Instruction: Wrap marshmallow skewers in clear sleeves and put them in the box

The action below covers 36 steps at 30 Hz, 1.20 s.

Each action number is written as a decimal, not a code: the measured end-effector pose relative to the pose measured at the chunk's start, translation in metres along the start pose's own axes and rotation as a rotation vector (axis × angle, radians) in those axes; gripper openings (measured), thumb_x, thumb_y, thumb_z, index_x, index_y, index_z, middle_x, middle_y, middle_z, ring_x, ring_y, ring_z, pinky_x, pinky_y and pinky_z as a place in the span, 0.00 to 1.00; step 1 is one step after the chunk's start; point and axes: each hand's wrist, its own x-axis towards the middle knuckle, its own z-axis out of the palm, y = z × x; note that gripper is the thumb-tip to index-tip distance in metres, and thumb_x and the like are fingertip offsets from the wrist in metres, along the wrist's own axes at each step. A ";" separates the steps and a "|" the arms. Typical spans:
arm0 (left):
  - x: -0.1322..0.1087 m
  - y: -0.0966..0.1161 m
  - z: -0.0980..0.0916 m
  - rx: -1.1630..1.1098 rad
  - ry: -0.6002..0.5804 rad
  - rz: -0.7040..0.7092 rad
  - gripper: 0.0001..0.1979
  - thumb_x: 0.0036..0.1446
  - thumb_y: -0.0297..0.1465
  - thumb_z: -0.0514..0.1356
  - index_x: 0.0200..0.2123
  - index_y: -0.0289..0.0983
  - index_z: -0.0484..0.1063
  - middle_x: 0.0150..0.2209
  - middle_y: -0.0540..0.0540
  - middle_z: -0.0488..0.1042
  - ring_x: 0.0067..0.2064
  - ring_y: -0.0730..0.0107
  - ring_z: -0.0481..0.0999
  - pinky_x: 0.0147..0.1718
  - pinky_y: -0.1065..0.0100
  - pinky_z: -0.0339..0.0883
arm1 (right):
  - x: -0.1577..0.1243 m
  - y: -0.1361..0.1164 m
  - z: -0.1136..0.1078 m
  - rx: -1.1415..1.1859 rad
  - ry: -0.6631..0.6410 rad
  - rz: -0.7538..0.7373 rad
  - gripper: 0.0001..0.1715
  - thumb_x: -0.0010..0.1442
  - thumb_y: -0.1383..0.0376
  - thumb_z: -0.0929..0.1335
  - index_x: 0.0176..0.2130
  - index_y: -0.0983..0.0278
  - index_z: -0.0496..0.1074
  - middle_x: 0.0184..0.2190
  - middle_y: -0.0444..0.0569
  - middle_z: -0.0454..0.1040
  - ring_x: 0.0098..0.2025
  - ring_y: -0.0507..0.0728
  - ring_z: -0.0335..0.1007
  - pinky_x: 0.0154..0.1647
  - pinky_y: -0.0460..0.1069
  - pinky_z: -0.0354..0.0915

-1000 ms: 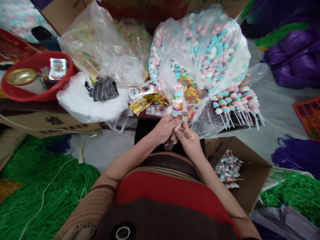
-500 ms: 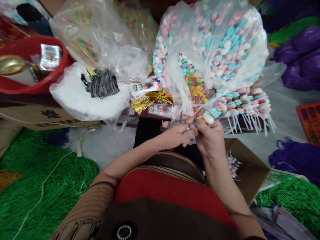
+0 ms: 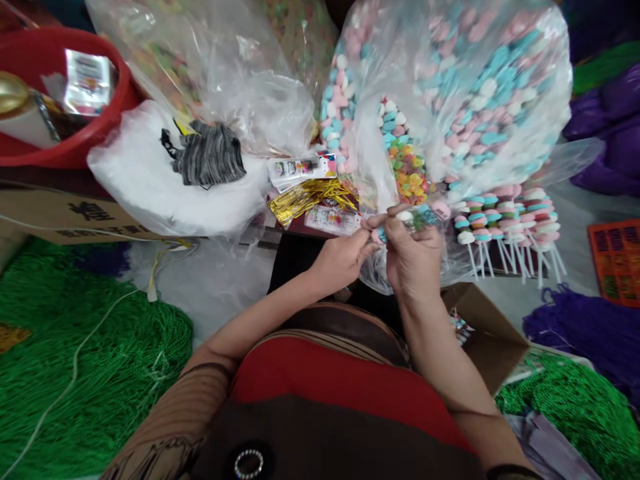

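Observation:
My left hand (image 3: 341, 261) and my right hand (image 3: 413, 259) meet just below the table edge, fingers pinched round a candy skewer (image 3: 419, 217) of pink, white and blue pieces in a clear wrapper. The skewer lies sideways, pointing right. Right of it lies a row of finished candy skewers (image 3: 505, 220) with white sticks hanging over the table edge. A big clear bag of pink, blue and white candies (image 3: 465, 93) rises behind the hands, with ring-shaped coloured candies (image 3: 410, 173) beside it.
A cardboard box (image 3: 487, 330) with wrapped skewers sits at my right knee. Gold twist ties (image 3: 310, 195) and label packs (image 3: 300, 167) lie on the table. Further left are a white bag (image 3: 145, 187), a red basin (image 3: 55, 100), and green strands (image 3: 75, 360) on the floor.
The skewer stood upright a second ago; it now lies tipped sideways to the right. Both hands shifted right and slightly up, and the view has dipped closer to the table.

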 end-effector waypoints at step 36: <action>0.015 0.003 -0.075 -0.859 0.466 -0.157 0.17 0.67 0.43 0.62 0.29 0.39 0.69 0.13 0.62 0.53 0.13 0.83 0.54 0.23 0.75 0.69 | 0.118 0.076 0.031 -1.190 -0.429 -0.437 0.15 0.68 0.67 0.63 0.48 0.64 0.77 0.48 0.59 0.79 0.48 0.65 0.73 0.49 0.57 0.68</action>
